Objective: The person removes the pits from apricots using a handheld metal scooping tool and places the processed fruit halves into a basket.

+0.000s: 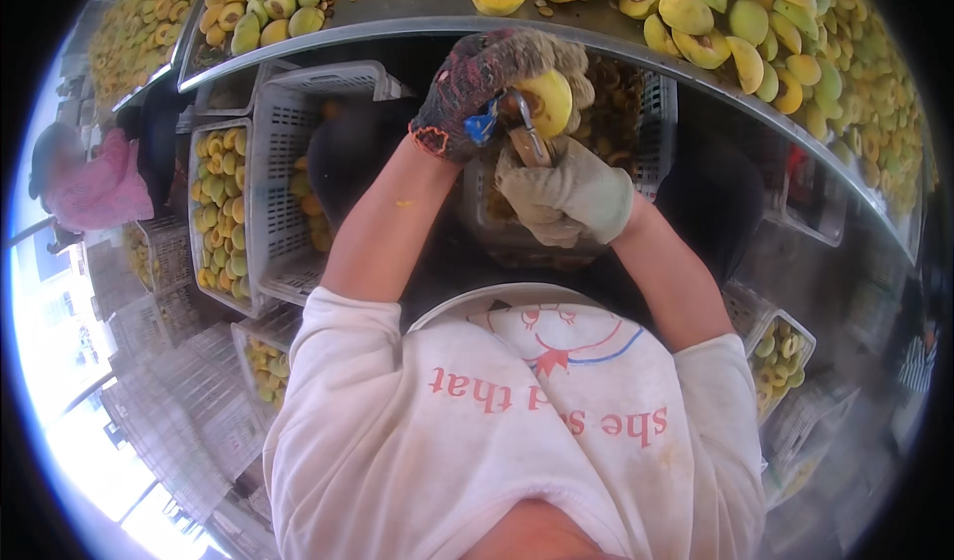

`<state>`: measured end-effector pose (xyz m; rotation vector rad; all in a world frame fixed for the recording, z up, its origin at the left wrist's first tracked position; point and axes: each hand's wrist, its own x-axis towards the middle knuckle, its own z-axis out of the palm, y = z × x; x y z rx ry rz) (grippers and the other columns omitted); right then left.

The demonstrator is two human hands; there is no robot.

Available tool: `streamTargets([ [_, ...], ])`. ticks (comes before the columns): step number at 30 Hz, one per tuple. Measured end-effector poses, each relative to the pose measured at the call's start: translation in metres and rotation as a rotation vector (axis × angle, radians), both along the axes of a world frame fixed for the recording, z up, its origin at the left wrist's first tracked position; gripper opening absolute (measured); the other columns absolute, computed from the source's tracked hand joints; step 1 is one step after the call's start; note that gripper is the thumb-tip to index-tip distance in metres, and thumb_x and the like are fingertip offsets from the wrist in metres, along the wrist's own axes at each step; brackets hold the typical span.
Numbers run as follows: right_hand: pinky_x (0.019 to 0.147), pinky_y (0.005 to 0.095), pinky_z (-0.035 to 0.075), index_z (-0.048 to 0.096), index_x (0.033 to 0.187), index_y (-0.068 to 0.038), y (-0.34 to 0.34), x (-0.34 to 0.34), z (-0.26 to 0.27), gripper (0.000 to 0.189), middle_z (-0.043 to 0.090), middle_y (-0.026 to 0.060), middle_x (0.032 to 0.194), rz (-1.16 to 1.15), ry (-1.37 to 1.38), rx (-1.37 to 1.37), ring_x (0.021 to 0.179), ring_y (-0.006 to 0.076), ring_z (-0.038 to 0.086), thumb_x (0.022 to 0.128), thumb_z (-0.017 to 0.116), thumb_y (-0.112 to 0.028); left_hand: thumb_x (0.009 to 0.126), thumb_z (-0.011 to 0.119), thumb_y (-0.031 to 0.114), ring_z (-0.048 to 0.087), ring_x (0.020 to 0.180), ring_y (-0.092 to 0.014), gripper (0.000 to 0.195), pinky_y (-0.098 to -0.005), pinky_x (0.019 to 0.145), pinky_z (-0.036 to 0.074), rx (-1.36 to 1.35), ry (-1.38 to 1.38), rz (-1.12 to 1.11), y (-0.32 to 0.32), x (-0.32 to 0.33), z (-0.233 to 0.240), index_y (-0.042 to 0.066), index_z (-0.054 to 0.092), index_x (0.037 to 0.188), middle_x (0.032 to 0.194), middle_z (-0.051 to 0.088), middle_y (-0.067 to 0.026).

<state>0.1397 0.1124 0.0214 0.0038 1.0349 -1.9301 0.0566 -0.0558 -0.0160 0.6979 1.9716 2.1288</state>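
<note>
My left hand (496, 75), in a dark knit glove with worn grey fingers, grips a yellow stone-fruit half (550, 102) with its brownish cut face showing. A scrap of blue material (481, 123) sits by the thumb. My right hand (570, 193), in a pale dirty glove, is closed around the wooden handle (531, 148) of a small pitting tool. Its curved metal loop (524, 109) lies against the fruit's cut face; the exact contact is partly hidden by the fingers. Both hands are just short of the metal table edge, above a crate (662, 124) holding brownish pieces.
Fruit halves (745, 23) are heaped on the metal table (417, 1), whose raised rim (358, 32) curves ahead. Plastic crates, one full of fruit (221, 213) and one with a tall slotted wall (279, 187), stand left. Another fruit crate (779, 359) is right. A person in pink (104, 183) is far left.
</note>
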Motion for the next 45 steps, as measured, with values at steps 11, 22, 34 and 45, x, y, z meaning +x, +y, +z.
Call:
streamTargets([
  [11, 0.062, 0.0359, 0.047, 0.055, 0.098, -0.002, 0.042, -0.013, -0.036, 0.031, 0.063, 0.0145, 0.077, 0.0, 0.589, 1.026, 0.07, 0.028, 0.062, 0.087, 0.065, -0.029, 0.086, 0.066, 0.038, 0.063, 0.094, -0.029, 0.052, -0.0395, 0.084, 0.052, -0.382, 0.076, 0.429, -0.136, 0.023, 0.042, -0.001, 0.055, 0.119, 0.106, 0.063, -0.0178],
  [22, 0.074, 0.0426, 0.048, 0.054, 0.101, -0.001, 0.031, -0.018, -0.012, 0.037, 0.064, 0.0246, 0.087, -0.167, 0.673, 1.1, 0.088, 0.0424, 0.062, 0.085, 0.067, -0.032, 0.074, 0.069, 0.052, 0.052, 0.119, -0.035, 0.08, -0.0411, 0.096, 0.045, -1.187, 0.394, 0.429, -0.011, -0.1, -0.002, 0.007, 0.043, 0.134, 0.128, 0.054, -0.0207],
  [34, 0.044, 0.0208, 0.037, 0.056, 0.097, -0.007, 0.029, -0.037, -0.013, 0.025, 0.057, -0.0009, 0.071, -0.671, 0.132, 0.069, 0.05, 0.0061, 0.047, 0.09, 0.064, -0.029, 0.086, 0.069, 0.014, 0.059, 0.105, -0.018, 0.046, -0.031, 0.091, 0.05, -0.181, -0.079, 0.072, 0.033, 0.006, 0.042, 0.005, 0.051, 0.128, 0.124, 0.056, -0.0117],
  [45, 0.072, 0.023, 0.049, 0.055, 0.106, -0.002, 0.007, -0.024, 0.008, 0.039, 0.062, 0.0016, 0.09, -0.843, 0.43, 0.327, 0.082, 0.0085, 0.058, 0.082, 0.075, -0.024, 0.095, 0.057, 0.018, 0.053, 0.113, -0.013, 0.041, -0.0288, 0.098, 0.042, 0.451, -0.296, 0.1, 0.021, 0.038, 0.033, 0.004, 0.048, 0.133, 0.123, 0.057, -0.0061],
])
